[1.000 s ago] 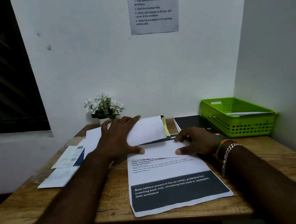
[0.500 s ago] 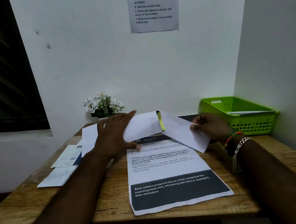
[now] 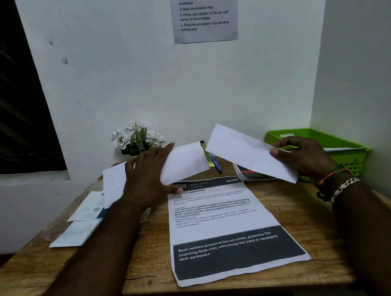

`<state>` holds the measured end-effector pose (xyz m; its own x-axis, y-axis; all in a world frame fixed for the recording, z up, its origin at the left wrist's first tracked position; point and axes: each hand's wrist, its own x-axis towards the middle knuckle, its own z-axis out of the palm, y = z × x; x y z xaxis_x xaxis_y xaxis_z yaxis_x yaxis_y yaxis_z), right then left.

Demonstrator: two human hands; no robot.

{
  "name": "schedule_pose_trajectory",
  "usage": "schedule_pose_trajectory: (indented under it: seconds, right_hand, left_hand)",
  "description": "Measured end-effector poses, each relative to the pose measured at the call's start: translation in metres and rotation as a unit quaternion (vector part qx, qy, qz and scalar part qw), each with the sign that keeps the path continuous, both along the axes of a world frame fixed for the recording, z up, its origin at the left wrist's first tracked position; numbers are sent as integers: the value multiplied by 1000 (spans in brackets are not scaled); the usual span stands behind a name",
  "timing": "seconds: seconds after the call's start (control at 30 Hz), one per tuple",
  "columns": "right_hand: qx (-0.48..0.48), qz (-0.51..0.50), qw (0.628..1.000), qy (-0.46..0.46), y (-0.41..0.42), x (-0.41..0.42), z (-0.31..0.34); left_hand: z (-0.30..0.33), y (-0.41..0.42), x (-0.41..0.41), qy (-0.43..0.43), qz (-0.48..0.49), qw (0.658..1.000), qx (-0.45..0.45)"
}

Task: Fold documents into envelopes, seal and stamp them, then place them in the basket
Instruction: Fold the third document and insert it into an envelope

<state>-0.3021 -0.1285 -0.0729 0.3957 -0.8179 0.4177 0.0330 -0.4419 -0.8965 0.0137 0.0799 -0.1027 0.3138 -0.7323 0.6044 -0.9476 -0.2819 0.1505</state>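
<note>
Up off the desk goes the envelope, pinched by the right hand. Its long side tilts toward the left hand, which presses flat on the stack.

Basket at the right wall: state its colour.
The basket is bright green, seen in the head view.

The near left part of the wooden desk is bare wood, free for a hand. The centre is covered by the printed document. The back is crowded: flower pot, envelope stack, blue pen. The green basket closes the right corner, between the two walls.
</note>
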Motion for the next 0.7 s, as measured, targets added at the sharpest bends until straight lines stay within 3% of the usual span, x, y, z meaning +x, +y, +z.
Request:
schedule_pose_trajectory:
  seconds: [0.7]
  right_hand:
    - [-94, 13, 991, 92, -3, 6, -3]
  left_hand:
    - [-4, -5, -2, -43, -20, 998, 34]
